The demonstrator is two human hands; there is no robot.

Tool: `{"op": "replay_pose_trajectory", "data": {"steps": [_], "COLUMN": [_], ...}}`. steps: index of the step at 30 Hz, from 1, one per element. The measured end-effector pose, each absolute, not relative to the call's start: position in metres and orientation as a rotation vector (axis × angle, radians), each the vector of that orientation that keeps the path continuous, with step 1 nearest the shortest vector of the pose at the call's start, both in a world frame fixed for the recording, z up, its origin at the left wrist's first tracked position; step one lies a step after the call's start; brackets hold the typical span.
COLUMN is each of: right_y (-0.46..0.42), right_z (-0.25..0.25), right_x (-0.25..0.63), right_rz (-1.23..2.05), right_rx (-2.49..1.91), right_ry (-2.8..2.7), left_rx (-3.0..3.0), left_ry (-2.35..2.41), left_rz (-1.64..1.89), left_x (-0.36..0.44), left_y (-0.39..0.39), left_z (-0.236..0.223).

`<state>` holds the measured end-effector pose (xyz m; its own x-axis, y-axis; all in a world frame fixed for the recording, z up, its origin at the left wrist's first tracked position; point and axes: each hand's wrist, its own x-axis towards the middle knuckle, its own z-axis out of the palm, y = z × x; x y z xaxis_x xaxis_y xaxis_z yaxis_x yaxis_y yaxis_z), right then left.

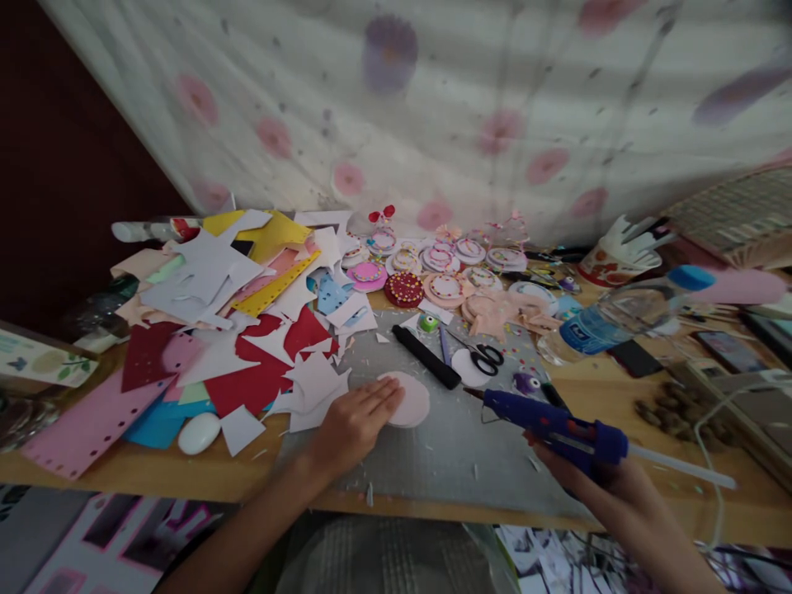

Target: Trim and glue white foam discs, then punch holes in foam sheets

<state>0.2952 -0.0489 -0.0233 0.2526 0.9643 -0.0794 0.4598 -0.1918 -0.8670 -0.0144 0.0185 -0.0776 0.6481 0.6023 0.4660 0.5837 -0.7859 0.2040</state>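
My left hand (362, 411) lies with fingers stretched out over the left edge of a pale pinkish round disc (412, 401). The disc rests on a grey mat (433, 462). My right hand (610, 487) is wrapped round a blue glue gun (550, 425), with a clear glue stick (681, 466) jutting from its back. The gun's nozzle points left, a little right of the disc and apart from it. Just beyond are a thick black marker-like stick (426, 356), dark-handled scissors (487, 359) and a smaller white disc (469, 367).
Coloured and white sheet scraps (260, 363) pile up on the left, with a white egg-shaped thing (199, 434) in front. Several beaded round ornaments (404, 289) line the back. A water bottle (587, 330), a patterned cup (619, 260) and a phone (730, 351) stand or lie to the right.
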Motion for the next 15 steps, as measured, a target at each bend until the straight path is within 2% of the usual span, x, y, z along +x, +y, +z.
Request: {"op": "replay_pose_trajectory", "data": {"steps": [8,15], "right_y": [-0.046,-0.052], "right_z": [-0.019,-0.023], "right_x": [0.293,0.291], "right_rz": [0.876,0.823], "right_rx": [-1.772,-1.816], "right_ry": [-1.306,-1.246], "left_rx": [2.672,2.171], "left_ry": [1.071,1.276], "left_rz": [0.466,0.843], "left_x": [-0.010,-0.037], "left_y": [0.016,0.018], "left_z": [-0.075,-0.058]}}
